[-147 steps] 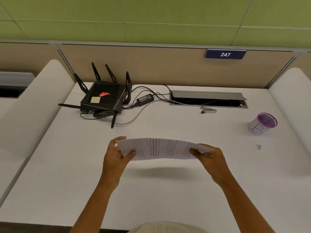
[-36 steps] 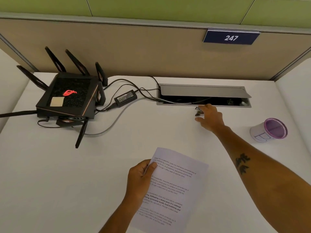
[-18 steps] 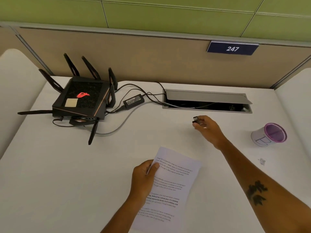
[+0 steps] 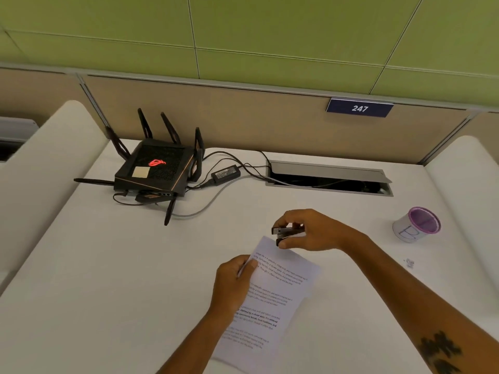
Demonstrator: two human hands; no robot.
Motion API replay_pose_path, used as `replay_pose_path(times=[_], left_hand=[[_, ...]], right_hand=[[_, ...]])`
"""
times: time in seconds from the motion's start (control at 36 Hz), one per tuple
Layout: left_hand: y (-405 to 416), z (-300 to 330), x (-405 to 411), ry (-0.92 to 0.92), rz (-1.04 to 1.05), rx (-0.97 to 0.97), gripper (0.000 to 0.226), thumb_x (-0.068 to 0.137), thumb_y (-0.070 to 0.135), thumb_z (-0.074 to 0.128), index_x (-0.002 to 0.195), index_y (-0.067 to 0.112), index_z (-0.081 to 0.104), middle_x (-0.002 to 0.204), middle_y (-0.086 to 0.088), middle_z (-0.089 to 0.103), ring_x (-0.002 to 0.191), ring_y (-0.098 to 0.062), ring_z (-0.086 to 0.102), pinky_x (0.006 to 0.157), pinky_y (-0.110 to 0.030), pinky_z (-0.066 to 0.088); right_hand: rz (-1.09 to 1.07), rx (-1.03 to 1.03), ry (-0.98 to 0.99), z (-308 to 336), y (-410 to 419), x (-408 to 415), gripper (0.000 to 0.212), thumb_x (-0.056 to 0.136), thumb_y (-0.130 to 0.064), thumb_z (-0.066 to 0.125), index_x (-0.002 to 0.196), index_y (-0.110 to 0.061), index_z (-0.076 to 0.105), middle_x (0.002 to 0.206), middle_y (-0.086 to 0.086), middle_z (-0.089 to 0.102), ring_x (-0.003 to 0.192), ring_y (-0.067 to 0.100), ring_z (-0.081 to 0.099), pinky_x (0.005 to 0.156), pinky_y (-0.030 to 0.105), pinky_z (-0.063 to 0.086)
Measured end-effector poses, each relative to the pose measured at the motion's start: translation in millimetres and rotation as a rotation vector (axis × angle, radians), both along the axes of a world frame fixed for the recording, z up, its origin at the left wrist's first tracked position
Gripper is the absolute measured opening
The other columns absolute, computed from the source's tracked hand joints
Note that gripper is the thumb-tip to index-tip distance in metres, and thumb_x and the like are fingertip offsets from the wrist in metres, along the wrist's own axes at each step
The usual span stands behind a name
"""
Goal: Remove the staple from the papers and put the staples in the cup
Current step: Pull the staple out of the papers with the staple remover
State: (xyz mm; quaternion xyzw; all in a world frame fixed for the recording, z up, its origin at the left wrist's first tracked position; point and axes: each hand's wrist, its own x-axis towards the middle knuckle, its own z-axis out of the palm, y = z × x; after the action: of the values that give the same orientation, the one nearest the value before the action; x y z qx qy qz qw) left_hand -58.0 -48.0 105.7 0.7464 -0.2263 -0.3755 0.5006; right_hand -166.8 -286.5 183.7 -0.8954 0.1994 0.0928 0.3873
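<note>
Printed white papers (image 4: 272, 298) lie lengthwise on the white desk (image 4: 108, 265), and my left hand (image 4: 233, 282) grips their left edge near the top. My right hand (image 4: 310, 230) holds a small black and silver staple remover (image 4: 286, 232) right at the top corner of the papers. I cannot make out the staple under the tool. A white cup with a purple rim (image 4: 417, 224) stands at the right of the desk, apart from both hands. A tiny loose staple (image 4: 410, 263) lies on the desk in front of the cup.
A black router with antennas (image 4: 159, 168) and its power brick (image 4: 225, 172) and cables sit at the back left. An open cable hatch (image 4: 328, 176) is set into the desk at the back. Padded white dividers flank both sides.
My right hand picked up the staple remover near the hatch and brought it back to the top corner of the papers. My left hand kept holding the papers.
</note>
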Motion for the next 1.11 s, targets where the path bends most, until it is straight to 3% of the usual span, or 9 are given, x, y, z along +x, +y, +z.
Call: replay_pose_path(times=[0.19, 0.36, 0.58, 0.97, 1.11], left_hand=[[16, 2, -3, -0.093, -0.047, 0.018, 0.022, 0.107, 0.041, 0.059, 0.108, 0.026, 0.076, 0.092, 0.008, 0.08, 0.073, -0.012, 0.078, 0.064, -0.022, 0.064], [27, -1, -5, -0.157, -0.079, 0.016, 0.025, 0.106, 0.045, 0.059, 0.108, 0.026, 0.075, 0.095, 0.008, 0.08, 0.076, -0.015, 0.079, 0.068, -0.026, 0.066], [38, 6, -5, -0.172, -0.088, -0.011, 0.021, 0.107, 0.042, 0.06, 0.107, 0.026, 0.074, 0.097, 0.007, 0.08, 0.077, -0.015, 0.079, 0.066, -0.021, 0.064], [46, 16, -1, -0.202, -0.099, -0.025, 0.017, 0.106, 0.043, 0.06, 0.104, 0.031, 0.071, 0.097, 0.011, 0.078, 0.075, -0.014, 0.078, 0.065, -0.02, 0.064], [47, 17, 0, -0.221, -0.105, -0.024, 0.02, 0.107, 0.042, 0.06, 0.102, 0.026, 0.072, 0.096, 0.006, 0.079, 0.076, -0.015, 0.078, 0.062, -0.017, 0.06]], right_hand=[[0.15, -0.206, 0.054, 25, 30, 3, 0.043, 0.089, -0.052, 0.074, 0.129, -0.035, 0.066, 0.123, -0.017, 0.065, 0.108, 0.006, 0.059, 0.092, 0.028, 0.054], [0.23, -0.31, 0.096, 38, 52, 5, 0.045, 0.091, -0.054, 0.072, 0.131, -0.036, 0.064, 0.129, -0.018, 0.064, 0.11, 0.004, 0.055, 0.09, 0.023, 0.048], [0.273, -0.397, 0.112, 44, 72, 9, 0.045, 0.091, -0.053, 0.072, 0.131, -0.034, 0.064, 0.13, -0.015, 0.065, 0.112, 0.007, 0.058, 0.082, 0.016, 0.042], [0.298, -0.469, 0.106, 57, 88, 14, 0.037, 0.092, -0.05, 0.072, 0.124, -0.032, 0.067, 0.121, -0.015, 0.068, 0.103, 0.007, 0.06, 0.081, 0.019, 0.048], [0.306, -0.485, 0.103, 61, 90, 13, 0.033, 0.092, -0.048, 0.072, 0.121, -0.033, 0.069, 0.116, -0.016, 0.068, 0.101, 0.008, 0.06, 0.085, 0.028, 0.055]])
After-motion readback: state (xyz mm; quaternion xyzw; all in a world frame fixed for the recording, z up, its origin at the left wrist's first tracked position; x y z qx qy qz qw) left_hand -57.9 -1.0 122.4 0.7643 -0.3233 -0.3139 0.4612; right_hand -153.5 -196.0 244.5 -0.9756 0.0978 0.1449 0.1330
